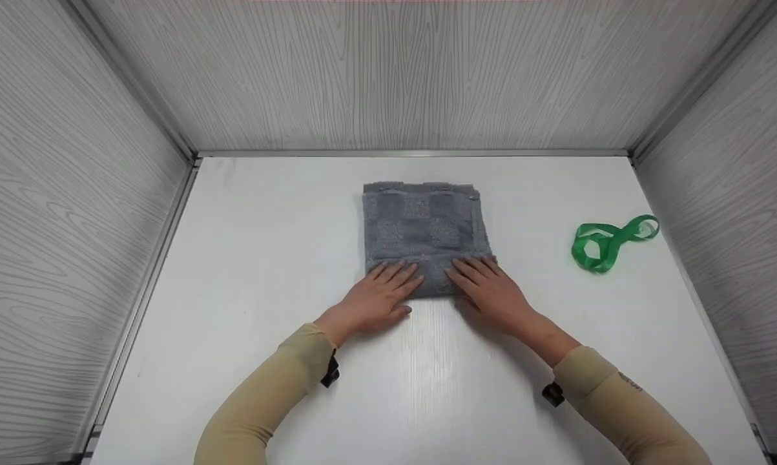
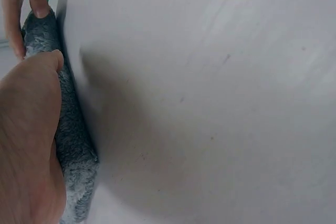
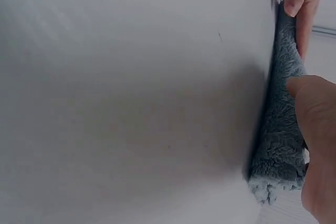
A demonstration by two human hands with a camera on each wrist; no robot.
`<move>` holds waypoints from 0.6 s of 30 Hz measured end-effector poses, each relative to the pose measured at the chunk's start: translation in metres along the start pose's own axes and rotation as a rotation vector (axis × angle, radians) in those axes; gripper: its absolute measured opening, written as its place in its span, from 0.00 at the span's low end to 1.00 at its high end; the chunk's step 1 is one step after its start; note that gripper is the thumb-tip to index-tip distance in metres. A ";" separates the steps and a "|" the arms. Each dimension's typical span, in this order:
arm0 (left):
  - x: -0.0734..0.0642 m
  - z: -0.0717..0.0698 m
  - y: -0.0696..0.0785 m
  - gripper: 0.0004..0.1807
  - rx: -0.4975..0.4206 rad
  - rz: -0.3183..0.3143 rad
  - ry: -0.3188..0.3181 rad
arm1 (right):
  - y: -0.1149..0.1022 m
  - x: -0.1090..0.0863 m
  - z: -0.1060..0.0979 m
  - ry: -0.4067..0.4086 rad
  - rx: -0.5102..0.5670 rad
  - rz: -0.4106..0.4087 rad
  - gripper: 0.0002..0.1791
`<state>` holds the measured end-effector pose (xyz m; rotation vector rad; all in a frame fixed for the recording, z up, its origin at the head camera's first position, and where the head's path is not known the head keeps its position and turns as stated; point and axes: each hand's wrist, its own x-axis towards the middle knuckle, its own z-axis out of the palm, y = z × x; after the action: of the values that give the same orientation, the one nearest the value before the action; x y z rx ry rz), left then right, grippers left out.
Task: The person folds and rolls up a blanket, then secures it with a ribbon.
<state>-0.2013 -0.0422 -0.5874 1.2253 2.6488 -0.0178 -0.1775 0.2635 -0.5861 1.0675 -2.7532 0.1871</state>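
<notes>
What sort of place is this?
Probably a work booth of some kind: wood-grain panels stand on three sides of a white table, where a cloth and a ribbon lie.

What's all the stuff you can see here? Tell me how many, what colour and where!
Folded cloth: one, grey with a check pattern, middle of the table
Ribbon: one, green, loosely looped, on the table to the right of the cloth
Table: one, white, under the cloth and ribbon
Walls: three, grey with wood-grain lines, at the back, left and right
Small devices: two, black, one by each wrist
Sleeves: two, tan, one on each arm
Left hand: one, bare, resting on the cloth's near left part
Right hand: one, bare, resting on the cloth's near right part
</notes>
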 end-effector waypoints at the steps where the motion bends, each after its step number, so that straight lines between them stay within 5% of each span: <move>1: 0.000 0.000 0.000 0.36 -0.005 -0.002 0.005 | 0.001 -0.001 0.002 -0.018 -0.001 0.016 0.34; 18: -0.005 -0.004 -0.019 0.35 -0.112 -0.113 0.178 | 0.023 0.010 0.008 -0.082 0.147 0.227 0.31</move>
<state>-0.2132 -0.0574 -0.5836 1.0876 2.8242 0.2283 -0.2013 0.2723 -0.5929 0.8072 -2.9710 0.3910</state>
